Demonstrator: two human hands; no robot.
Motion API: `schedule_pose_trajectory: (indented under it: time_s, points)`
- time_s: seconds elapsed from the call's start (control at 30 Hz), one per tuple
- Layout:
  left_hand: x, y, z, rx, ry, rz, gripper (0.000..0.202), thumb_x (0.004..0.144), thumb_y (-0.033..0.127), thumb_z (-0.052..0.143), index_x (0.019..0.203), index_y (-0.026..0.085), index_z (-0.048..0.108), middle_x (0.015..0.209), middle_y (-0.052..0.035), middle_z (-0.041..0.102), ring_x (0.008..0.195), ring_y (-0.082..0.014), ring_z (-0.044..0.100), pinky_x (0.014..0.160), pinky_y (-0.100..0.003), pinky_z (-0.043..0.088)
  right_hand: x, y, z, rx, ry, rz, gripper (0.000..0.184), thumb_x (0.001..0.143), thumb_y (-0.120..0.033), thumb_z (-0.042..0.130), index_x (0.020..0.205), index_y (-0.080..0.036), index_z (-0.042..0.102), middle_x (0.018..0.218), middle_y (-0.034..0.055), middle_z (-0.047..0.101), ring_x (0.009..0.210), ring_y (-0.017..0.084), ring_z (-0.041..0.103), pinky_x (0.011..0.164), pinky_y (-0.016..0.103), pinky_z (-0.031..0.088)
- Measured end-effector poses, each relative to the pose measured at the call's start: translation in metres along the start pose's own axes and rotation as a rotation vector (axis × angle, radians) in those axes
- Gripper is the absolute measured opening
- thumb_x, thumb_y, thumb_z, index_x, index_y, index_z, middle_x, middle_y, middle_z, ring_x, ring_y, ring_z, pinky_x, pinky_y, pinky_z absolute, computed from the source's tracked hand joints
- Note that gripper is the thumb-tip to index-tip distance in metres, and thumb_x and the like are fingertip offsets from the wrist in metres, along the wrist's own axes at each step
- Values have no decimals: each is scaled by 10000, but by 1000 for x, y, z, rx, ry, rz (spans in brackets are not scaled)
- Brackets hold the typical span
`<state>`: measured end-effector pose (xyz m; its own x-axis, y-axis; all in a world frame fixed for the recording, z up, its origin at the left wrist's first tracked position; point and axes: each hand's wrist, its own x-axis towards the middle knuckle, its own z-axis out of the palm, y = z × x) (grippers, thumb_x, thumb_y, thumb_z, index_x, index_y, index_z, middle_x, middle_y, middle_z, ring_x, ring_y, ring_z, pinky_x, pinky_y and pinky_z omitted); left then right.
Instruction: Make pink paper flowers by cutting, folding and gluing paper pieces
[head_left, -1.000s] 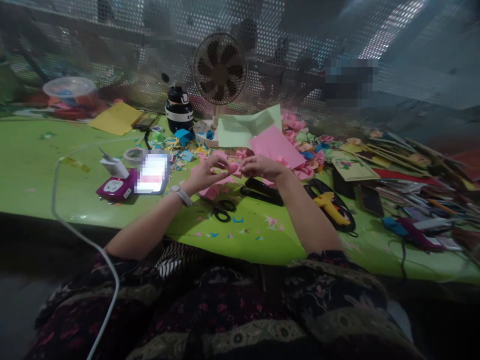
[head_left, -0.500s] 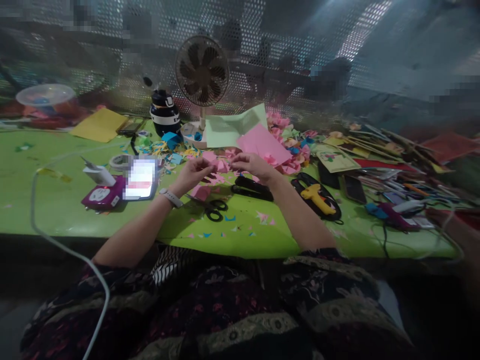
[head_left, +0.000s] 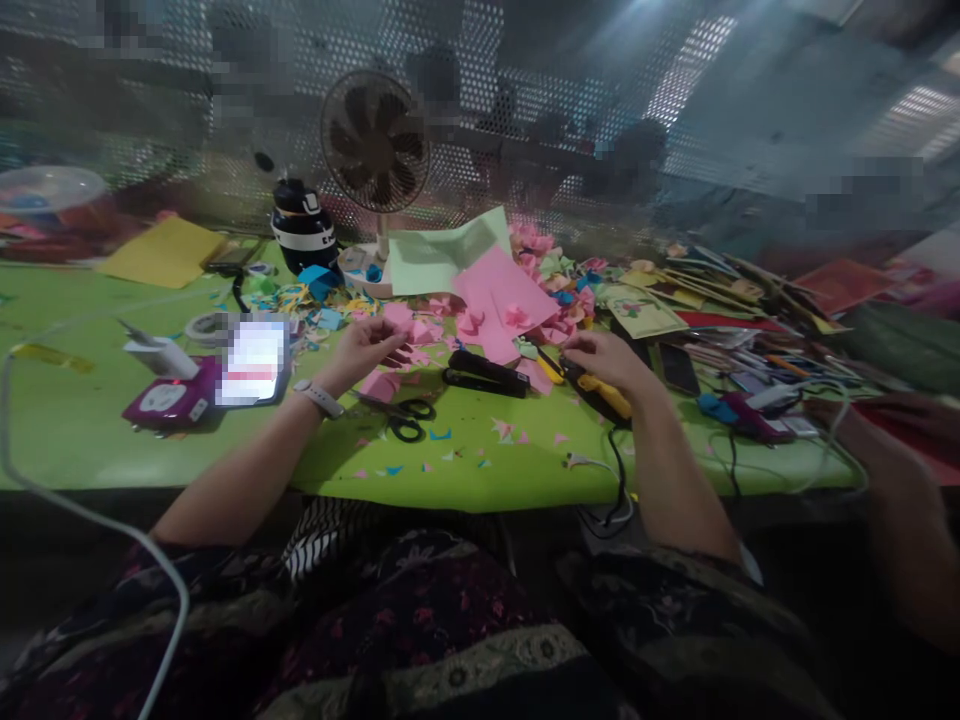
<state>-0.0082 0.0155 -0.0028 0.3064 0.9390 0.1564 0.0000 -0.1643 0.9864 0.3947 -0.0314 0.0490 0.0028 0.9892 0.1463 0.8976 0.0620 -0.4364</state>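
Observation:
My left hand (head_left: 371,348) is held low over the pink paper scraps with its fingers bent together. A folded piece of pink paper (head_left: 420,328) is at its fingertips. To the right, my right hand (head_left: 604,362) is closed over the yellow glue gun (head_left: 613,398) and partly hides it. The black pad under the gun is mostly covered by the hand. Between my hands lie a black stapler (head_left: 487,375) and a large sheet of pink paper (head_left: 499,290). Black-handled scissors (head_left: 409,418) rest nearer the table edge.
On the left are a lit phone (head_left: 255,362), a purple socket box (head_left: 169,400) and a black flask (head_left: 302,225). A fan (head_left: 375,140) stands behind. Sticks and tools (head_left: 742,290) crowd the right, where another person's arm (head_left: 900,490) reaches in. Cables (head_left: 619,470) hang at the front edge.
My right hand has left the pink paper beside my left hand and moved right onto the glue gun. A black cord and white cable now show at the front edge. The view has shifted slightly.

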Motion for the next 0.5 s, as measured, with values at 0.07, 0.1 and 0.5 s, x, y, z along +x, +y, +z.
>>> schedule_pose_trajectory:
  time_s: [0.07, 0.1, 0.5]
  points:
    - [0, -1, 0, 4, 20, 12, 524, 683, 605, 837, 842, 143, 650, 775, -72, 746, 668, -184, 741, 610, -292, 627, -5, 4, -8, 17, 5, 4, 247, 798, -354, 608, 893, -173, 746, 889, 65, 767, 817, 207, 680, 740, 297, 495]
    - [0, -1, 0, 6, 29, 17, 515, 687, 599, 837, 841, 143, 655, 767, -72, 748, 671, -182, 740, 617, -290, 627, -7, 8, -14, 9, 32, 12, 256, 807, -362, 601, 900, -173, 746, 893, 68, 767, 818, 209, 679, 744, 302, 497]
    - [2, -1, 2, -18, 51, 62, 510, 648, 593, 863, 788, 144, 664, 728, -53, 733, 682, -169, 733, 659, -287, 630, -29, 52, -17, -623, -313, 328, 415, 798, -368, 661, 1133, -130, 716, 1130, 175, 748, 958, 286, 706, 697, 298, 464]
